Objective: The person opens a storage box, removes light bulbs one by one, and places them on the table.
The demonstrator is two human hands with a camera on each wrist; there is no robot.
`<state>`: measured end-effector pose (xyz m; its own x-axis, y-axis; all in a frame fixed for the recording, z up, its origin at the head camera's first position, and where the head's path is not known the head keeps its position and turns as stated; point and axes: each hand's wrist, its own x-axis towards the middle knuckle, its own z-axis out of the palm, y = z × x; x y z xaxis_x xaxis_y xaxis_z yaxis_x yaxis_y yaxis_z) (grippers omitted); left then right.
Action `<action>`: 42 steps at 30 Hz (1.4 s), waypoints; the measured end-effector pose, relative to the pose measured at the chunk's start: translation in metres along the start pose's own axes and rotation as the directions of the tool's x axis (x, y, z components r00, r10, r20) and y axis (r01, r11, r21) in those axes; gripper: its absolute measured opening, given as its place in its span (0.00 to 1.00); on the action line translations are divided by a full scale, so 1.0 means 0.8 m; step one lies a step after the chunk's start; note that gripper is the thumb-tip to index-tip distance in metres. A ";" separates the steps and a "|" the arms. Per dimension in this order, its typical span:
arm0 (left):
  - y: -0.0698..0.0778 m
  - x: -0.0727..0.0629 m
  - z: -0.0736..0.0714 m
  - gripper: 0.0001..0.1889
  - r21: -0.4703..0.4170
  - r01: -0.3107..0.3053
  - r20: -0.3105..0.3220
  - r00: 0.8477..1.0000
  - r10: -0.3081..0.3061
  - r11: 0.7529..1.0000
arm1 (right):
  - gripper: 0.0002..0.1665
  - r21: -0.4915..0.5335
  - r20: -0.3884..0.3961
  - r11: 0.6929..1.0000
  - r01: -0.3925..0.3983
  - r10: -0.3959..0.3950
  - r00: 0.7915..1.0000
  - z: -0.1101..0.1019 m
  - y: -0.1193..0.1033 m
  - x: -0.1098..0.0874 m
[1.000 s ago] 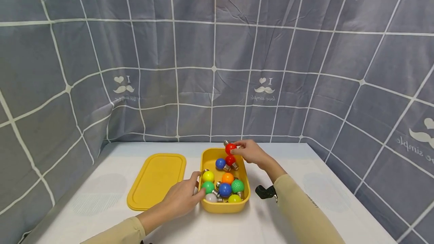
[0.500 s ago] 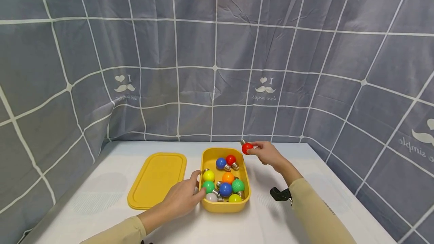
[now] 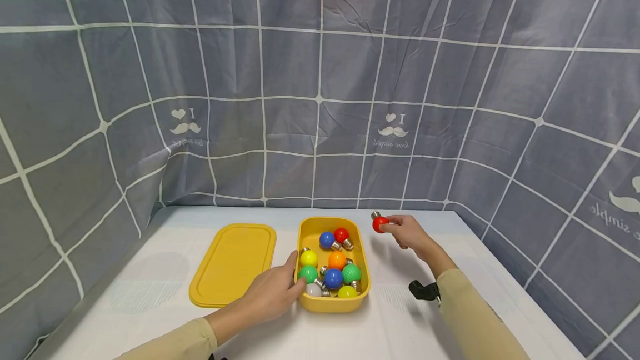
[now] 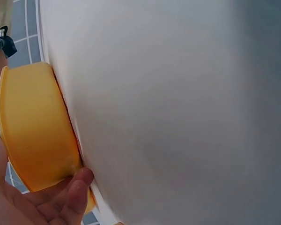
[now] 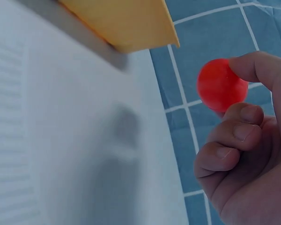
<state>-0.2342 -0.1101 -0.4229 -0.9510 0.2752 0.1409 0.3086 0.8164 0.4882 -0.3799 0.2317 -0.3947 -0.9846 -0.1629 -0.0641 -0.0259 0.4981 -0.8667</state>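
My right hand pinches a red light bulb between thumb and fingers, held in the air to the right of a yellow box. The bulb's metal screw base points up and away in the head view; in the right wrist view only its red globe shows clearly. My left hand holds the left side of the box, thumb at the rim and fingers bent along the outer wall. Several coloured bulbs lie in the box, among them a blue bulb beside another red bulb.
A flat yellow lid lies on the white table, left of the box. A grey checked curtain stands behind and around the table. A black strap piece hangs at the right wrist.
My right hand has carried the red bulb from over the back right of the box out to the right, past its rim. My left hand stays at the box's left side.
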 end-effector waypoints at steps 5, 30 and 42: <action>-0.002 0.000 0.001 0.38 0.000 -0.004 0.009 1.000 0.004 1.000 | 0.28 -0.020 -0.006 0.999 -0.025 0.025 1.000 -0.004 0.010 0.002; -0.001 0.000 0.001 0.39 -0.004 0.006 0.039 0.999 -0.006 1.000 | 0.32 -0.184 -0.058 0.971 -0.150 0.142 0.988 -0.004 0.060 0.021; 0.002 -0.001 -0.002 0.39 -0.011 0.013 0.039 0.999 -0.012 1.000 | 0.33 -0.175 -0.062 0.969 -0.173 0.164 0.984 -0.004 0.060 0.020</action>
<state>-0.2332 -0.1098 -0.4206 -0.9532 0.2846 0.1017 0.2964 0.8141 0.4994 -0.3978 0.2560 -0.4359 -0.9843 -0.0258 -0.1748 0.1146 0.6598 -0.7427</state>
